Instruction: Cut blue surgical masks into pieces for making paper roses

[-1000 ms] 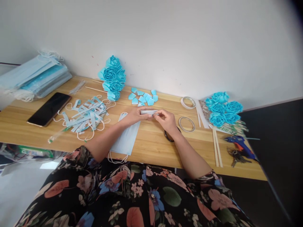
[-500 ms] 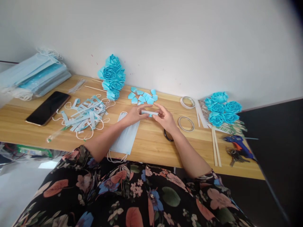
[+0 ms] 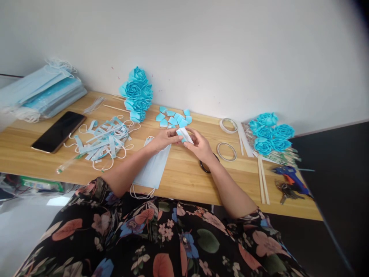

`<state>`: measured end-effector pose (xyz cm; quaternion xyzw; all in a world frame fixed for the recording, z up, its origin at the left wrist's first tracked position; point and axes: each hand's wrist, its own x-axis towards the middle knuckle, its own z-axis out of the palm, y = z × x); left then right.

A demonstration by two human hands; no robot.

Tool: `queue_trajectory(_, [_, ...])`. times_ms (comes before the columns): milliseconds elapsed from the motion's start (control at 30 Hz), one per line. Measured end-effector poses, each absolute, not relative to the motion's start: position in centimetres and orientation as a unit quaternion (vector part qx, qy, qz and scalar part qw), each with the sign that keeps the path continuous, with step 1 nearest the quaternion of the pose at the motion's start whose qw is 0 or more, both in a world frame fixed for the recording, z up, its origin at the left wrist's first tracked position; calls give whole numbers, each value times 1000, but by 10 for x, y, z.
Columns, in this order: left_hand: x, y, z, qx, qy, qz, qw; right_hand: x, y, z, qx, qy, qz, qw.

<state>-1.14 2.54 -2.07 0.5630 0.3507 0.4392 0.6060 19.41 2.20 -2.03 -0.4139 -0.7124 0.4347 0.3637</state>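
Note:
A small folded piece of mask fabric (image 3: pixel 185 135), blue on one side and white on the other, is held up over the table. My left hand (image 3: pixel 164 141) pinches its left edge with thumb and fingers. On the opposite side my right hand (image 3: pixel 201 146) grips it the same way. Under my left forearm lies a flat pale blue face mask (image 3: pixel 152 165) with white ear loops, partly covered by the arm. Just beyond my hands are several cut blue petal pieces (image 3: pixel 176 118). A black ring-shaped thing (image 3: pixel 205 167) is half hidden by my right wrist.
Left are stacked masks (image 3: pixel 43 92), a phone (image 3: pixel 57 131) and a heap of cut strips with loops (image 3: pixel 106 138). Blue fabric roses (image 3: pixel 137 94) stand near the wall, more roses (image 3: pixel 271 132) at right. Tape rolls (image 3: pixel 226 151), sticks (image 3: pixel 263 179), keys (image 3: pixel 286 191) and a glue gun (image 3: pixel 291 177) lie rightward.
The folded piece has turned from lying level between my hands to a slant, with its white side now showing. Both hands have come closer together around it.

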Motion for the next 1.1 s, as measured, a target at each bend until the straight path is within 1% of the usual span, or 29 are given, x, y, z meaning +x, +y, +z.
queue_trajectory(100, [-13,25,-22,583,372,427,583,194,22,-21,-422,-723,405,368])
queue_trajectory(233, [-13,24,-22,585,396,432,560,193,20,-19,-425,-737,395,347])
queue_trajectory(467, [-14,25,-21,587,391,425,568,195,21,-20,-420,-740,393,348])
queue_trajectory(667, [-12,22,-19,597,368,405,586,194,21,-24,-413,-718,422,368])
queue_trajectory(867, [-9,23,-23,603,368,411,577,193,21,-22,-422,-712,399,395])
queue_trajectory(1100, [-9,23,-26,578,374,435,581,193,20,-22,-417,-720,401,384])
